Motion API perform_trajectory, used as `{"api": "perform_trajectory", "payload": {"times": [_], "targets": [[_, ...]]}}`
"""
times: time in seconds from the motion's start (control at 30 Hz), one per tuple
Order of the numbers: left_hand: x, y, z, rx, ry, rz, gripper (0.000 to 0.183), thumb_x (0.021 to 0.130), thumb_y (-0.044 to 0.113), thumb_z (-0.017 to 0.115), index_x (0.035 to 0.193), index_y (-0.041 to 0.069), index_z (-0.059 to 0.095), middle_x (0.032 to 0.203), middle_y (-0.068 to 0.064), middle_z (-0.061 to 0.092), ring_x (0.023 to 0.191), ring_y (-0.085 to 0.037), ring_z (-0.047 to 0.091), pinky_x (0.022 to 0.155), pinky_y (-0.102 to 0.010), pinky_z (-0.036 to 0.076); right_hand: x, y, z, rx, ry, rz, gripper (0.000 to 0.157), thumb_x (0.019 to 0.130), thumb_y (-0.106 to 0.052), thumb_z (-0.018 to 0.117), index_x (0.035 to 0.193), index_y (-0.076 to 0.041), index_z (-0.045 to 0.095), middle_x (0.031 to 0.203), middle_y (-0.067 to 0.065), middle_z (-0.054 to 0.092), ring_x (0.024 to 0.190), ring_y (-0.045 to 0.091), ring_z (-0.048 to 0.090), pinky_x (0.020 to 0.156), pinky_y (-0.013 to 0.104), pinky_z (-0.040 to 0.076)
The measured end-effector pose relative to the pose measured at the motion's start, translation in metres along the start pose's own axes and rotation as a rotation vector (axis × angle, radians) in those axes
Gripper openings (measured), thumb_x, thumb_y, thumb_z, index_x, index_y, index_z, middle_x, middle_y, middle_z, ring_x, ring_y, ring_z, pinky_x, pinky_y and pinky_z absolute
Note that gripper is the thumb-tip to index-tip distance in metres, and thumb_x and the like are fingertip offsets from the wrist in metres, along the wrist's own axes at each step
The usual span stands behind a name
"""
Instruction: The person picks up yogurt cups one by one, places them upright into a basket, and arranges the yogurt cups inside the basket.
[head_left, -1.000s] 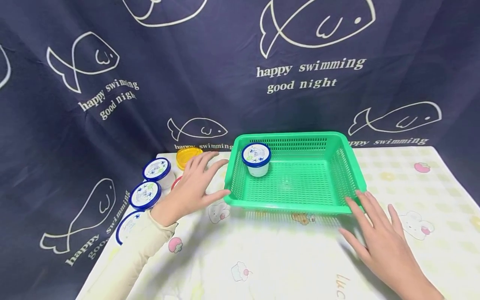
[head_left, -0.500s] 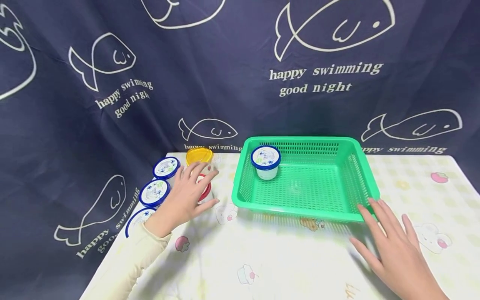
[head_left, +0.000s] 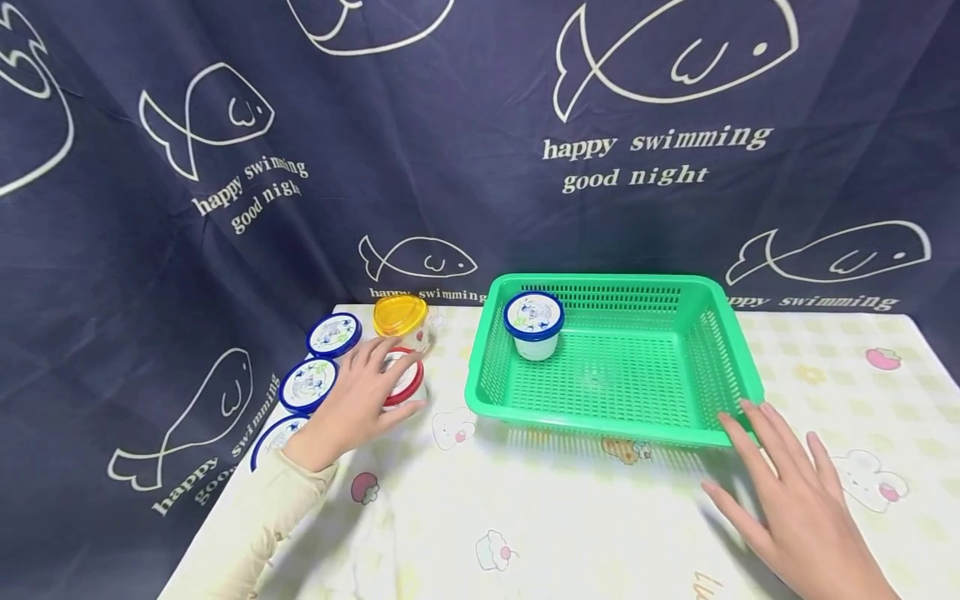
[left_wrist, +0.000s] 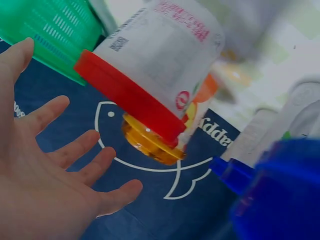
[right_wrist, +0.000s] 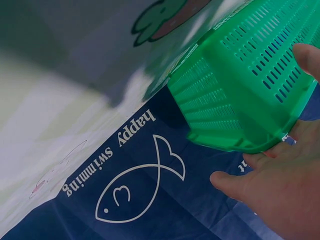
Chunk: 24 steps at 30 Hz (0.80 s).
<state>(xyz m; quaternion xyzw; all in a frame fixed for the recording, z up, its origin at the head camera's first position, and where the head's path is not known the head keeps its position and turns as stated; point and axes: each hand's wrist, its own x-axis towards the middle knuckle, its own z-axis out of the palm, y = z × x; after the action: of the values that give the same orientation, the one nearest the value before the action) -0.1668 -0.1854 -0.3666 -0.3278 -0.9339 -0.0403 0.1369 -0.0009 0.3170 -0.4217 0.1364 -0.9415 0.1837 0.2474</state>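
Tub with red lid (left_wrist: 155, 60): on bench (head_left: 420, 517), left of green basket (head_left: 600, 426); left grip (head_left: 358, 403) released, loosely spread beside it; right grip (head_left: 798, 504) released, at basket's near right corner; apparent step, reaching for tub; next move seems to call for curling round it

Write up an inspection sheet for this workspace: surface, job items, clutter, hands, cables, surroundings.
Surface: pale tablecloth with cartoon prints.
Job items: green basket holding one blue-lidded tub; left of it, a red-lidded tub, yellow-lidded tub and three more blue-lidded tubs.
Clutter: nothing seen.
Hands: left hand open at the red-lidded tub; right hand open at the basket's near right corner.
Cables: nothing seen.
Surroundings: dark-blue fish-print cloth behind.
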Motion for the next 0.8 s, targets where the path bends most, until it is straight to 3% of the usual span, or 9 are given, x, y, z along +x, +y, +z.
{"api": "perform_trajectory", "payload": {"times": [0.17,0.5,0.8], "targets": [[0.001,-0.004,0.004,-0.010,-0.020,-0.026,0.068,0.087,0.055,0.070,0.143,0.023,0.050,0.145,-0.015,0.042,0.136,-0.043,0.032,0.106,-0.069,0.022,0.000,-0.001,0.000,-0.003,-0.005,0.007,0.084,0.081,-0.044,0.074,0.151,-0.009,0.042,0.159,0.015,0.031,0.150,0.030,0.018,0.119,0.056,0.000],[0.005,-0.004,0.010,-0.020,-0.070,-0.076,0.067,0.093,0.059,0.059,0.147,0.020,0.048,0.148,-0.018,0.040,0.135,-0.043,0.032,0.110,-0.066,0.018,-0.001,0.001,0.000,0.006,0.015,0.003,0.084,0.085,-0.057,0.067,0.151,-0.011,0.042,0.157,0.016,0.033,0.151,0.029,0.018,0.118,0.058,0.001],[0.006,-0.002,0.015,-0.052,-0.162,-0.141,0.064,0.095,0.052,0.061,0.149,0.022,0.046,0.151,-0.020,0.037,0.135,-0.044,0.035,0.106,-0.066,0.029,-0.001,0.001,0.001,0.009,0.003,-0.003,0.083,0.085,-0.053,0.068,0.150,-0.009,0.042,0.158,0.016,0.032,0.150,0.031,0.018,0.117,0.060,0.001]]}}
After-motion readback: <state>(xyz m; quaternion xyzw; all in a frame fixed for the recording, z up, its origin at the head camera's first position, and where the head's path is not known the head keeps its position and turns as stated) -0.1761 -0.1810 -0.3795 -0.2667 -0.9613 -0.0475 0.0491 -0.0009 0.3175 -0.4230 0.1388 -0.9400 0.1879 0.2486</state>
